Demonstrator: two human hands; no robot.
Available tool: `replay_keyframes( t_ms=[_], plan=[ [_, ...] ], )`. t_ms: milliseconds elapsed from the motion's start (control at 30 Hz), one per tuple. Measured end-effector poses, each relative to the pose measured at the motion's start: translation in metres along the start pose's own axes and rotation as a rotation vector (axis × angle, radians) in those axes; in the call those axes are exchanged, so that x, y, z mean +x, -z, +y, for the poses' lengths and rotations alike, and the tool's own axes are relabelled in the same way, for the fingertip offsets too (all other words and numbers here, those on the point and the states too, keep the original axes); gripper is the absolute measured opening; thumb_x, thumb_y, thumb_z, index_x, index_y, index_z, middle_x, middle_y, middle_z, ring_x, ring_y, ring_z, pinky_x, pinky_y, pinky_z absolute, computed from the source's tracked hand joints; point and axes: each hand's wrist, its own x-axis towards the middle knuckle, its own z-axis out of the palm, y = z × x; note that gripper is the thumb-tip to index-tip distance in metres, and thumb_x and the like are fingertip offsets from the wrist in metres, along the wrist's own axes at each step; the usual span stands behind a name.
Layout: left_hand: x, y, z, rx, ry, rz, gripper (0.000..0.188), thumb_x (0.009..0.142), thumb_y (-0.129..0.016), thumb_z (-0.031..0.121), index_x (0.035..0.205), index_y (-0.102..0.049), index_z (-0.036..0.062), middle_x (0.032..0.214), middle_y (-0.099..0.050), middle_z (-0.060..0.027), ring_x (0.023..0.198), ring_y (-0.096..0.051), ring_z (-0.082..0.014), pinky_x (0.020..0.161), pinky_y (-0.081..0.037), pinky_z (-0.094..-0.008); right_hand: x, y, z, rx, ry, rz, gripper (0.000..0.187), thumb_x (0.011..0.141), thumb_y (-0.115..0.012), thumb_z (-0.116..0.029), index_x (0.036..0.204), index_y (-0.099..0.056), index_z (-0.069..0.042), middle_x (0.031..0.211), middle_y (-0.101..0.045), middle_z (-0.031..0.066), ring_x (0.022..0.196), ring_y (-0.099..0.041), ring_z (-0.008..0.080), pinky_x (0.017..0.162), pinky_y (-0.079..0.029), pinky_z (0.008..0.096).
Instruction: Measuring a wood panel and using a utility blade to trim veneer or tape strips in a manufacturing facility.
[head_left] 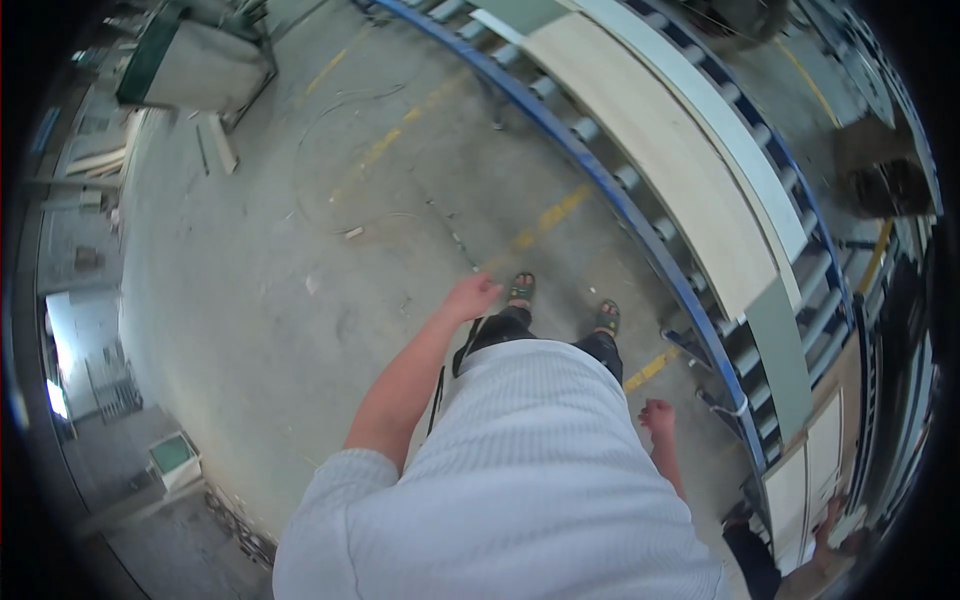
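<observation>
My left hand [472, 297] hangs in front of my left hip, its fingers loosely curled, and no object shows in it. Lower and to the right, my right hand [657, 416] hangs beside my body with the fingers curled in, also with nothing visible in it. Nearest to the right hand is the blue-framed roller conveyor [640, 222], apart from it. On the rollers lie a long pale board [655, 150], a white board [700, 95] and a grey-green panel [780, 360].
Another person's arm [820, 560] reaches toward pale panels [805, 460] at the lower right. A green-and-grey bin [200, 65] stands at the upper left, near a wood strip [223, 145] on the floor. Yellow lines [550, 215] and a thin cable [300, 150] cross the concrete.
</observation>
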Motion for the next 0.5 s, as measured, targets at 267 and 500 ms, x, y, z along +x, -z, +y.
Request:
replay_keyframes(
  t_ms=[267,500],
  plan=[
    [0.019,0.053,-0.123,0.102,0.127,-0.088,0.06,0.093,-0.066,0.051,0.127,-0.065,0.0011,0.122,-0.072,-0.0195,0.115,-0.067,-0.038,0.1,-0.053,-0.0455,-0.06,-0.097,-0.111,-0.039,0.174,-0.096,0.027,0.099,-0.065,-0.022,0.115,-0.067,-0.001,0.092,-0.073,0.0104,0.077,-0.072,0.018,0.063,-0.056,0.0308],
    [0.06,0.097,-0.165,-0.113,0.094,0.073,0.056,0.093,-0.067,0.048,0.125,-0.067,0.0017,0.115,-0.072,-0.0209,0.112,-0.068,-0.0378,0.096,-0.054,-0.0454,0.097,-0.049,-0.108,-0.749,0.702,-0.153,0.022,0.097,-0.069,-0.019,0.108,-0.07,0.001,0.087,-0.073,0.0095,0.071,-0.071,0.017,0.058,-0.053,0.0313]
  ],
)
